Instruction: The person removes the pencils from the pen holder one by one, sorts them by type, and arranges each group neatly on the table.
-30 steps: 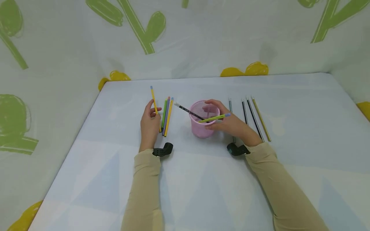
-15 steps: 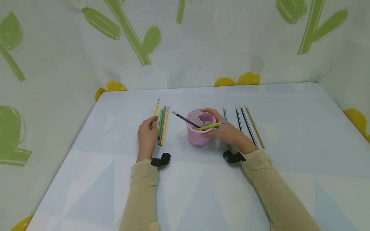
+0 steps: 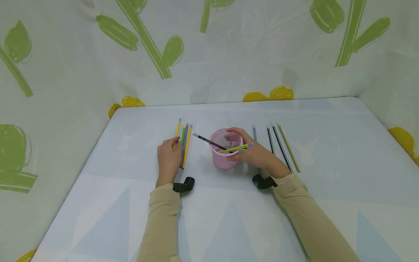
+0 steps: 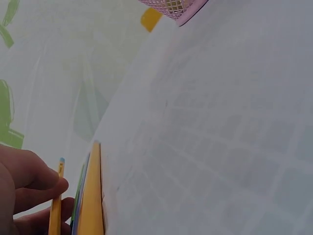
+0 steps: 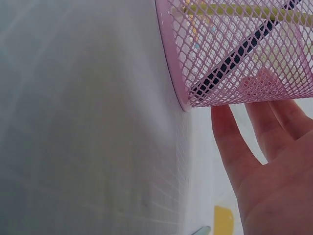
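My left hand [image 3: 169, 158] pinches a yellow pencil [image 3: 178, 128] with a blue end; in the left wrist view thumb and finger close on this pencil [image 4: 56, 210]. Right beside it lie a green pencil [image 3: 183, 133], a purple pencil [image 3: 185, 142] and a second yellow pencil [image 3: 188, 145]. My right hand [image 3: 256, 155] grips a pink mesh pencil cup [image 3: 224, 162] from its right side. In the right wrist view, fingers curve around the cup's mesh wall [image 5: 220, 93]. A black patterned pencil [image 3: 209, 141] and a lime-yellow pencil [image 3: 240, 147] lean in the cup.
Right of the cup lie a teal pencil [image 3: 255, 134], two dark pencils [image 3: 280, 145] and a gold pencil [image 3: 288, 147], partly behind the right forearm. The pale table [image 3: 209, 218] meets a leaf-patterned backdrop [image 3: 229, 72] at its far edge.
The yellow pencil in my left hand has swung from a leftward tilt to line up with its neighbours, and the hand has turned with it. The right hand stays on the cup. The head view has shifted.
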`<control>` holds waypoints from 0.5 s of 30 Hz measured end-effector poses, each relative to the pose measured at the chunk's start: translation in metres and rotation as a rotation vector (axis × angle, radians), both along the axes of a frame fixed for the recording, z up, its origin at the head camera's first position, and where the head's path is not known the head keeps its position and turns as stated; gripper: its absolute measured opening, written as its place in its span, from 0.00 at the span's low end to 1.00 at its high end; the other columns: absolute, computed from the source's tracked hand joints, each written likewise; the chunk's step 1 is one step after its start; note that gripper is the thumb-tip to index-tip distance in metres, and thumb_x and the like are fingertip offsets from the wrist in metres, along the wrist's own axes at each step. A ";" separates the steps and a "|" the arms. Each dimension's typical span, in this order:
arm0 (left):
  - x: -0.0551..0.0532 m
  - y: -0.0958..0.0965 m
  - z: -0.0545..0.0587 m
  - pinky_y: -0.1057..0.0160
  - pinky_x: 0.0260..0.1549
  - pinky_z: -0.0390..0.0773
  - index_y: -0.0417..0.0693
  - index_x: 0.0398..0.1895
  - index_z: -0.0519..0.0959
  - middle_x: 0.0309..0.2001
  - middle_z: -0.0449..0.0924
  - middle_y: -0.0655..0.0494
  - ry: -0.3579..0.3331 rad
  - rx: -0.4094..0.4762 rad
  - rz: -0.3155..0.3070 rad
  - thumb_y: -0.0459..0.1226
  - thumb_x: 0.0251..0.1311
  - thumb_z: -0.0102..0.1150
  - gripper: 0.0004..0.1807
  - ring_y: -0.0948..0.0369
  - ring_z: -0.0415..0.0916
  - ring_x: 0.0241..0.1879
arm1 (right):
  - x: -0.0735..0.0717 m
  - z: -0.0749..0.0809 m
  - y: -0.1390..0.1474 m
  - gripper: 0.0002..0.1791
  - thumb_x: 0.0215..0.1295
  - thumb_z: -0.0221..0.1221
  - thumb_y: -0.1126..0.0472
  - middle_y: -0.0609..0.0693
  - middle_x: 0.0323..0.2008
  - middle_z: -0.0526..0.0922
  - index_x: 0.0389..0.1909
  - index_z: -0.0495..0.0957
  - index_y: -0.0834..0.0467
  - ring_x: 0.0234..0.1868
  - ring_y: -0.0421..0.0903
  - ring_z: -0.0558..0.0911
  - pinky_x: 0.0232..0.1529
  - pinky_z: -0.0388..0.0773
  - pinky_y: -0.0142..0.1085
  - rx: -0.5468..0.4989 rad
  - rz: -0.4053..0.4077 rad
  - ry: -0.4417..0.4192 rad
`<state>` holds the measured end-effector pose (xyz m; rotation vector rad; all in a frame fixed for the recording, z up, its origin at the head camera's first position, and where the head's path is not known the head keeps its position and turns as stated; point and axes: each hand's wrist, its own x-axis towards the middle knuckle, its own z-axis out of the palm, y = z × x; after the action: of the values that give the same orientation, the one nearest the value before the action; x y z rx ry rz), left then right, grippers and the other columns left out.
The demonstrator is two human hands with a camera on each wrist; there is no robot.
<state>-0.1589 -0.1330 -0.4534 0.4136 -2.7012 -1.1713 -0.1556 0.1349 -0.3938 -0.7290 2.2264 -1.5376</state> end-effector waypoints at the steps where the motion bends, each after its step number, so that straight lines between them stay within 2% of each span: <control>1: 0.000 0.000 0.000 0.56 0.43 0.64 0.51 0.53 0.74 0.53 0.70 0.52 -0.005 -0.006 0.000 0.41 0.60 0.46 0.18 0.53 0.61 0.48 | 0.000 0.000 0.000 0.41 0.50 0.63 0.64 0.57 0.59 0.62 0.64 0.52 0.54 0.58 0.55 0.61 0.54 0.60 0.50 -0.005 0.001 0.003; 7: 0.001 0.001 0.000 0.56 0.44 0.64 0.50 0.51 0.76 0.54 0.67 0.51 -0.028 -0.032 0.000 0.41 0.59 0.47 0.18 0.53 0.60 0.49 | 0.001 0.000 0.000 0.42 0.50 0.63 0.65 0.59 0.59 0.62 0.64 0.52 0.55 0.59 0.56 0.61 0.54 0.60 0.49 -0.018 0.017 0.012; 15: 0.001 0.000 0.000 0.57 0.44 0.63 0.48 0.48 0.77 0.53 0.67 0.52 -0.001 -0.062 -0.019 0.40 0.58 0.49 0.16 0.53 0.60 0.49 | 0.001 0.001 0.000 0.42 0.50 0.64 0.63 0.57 0.59 0.62 0.64 0.52 0.53 0.58 0.55 0.61 0.53 0.61 0.49 0.017 -0.001 0.024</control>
<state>-0.1579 -0.1326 -0.4539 0.3805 -2.7400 -1.0898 -0.1548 0.1352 -0.3928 -0.7450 2.2546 -1.5171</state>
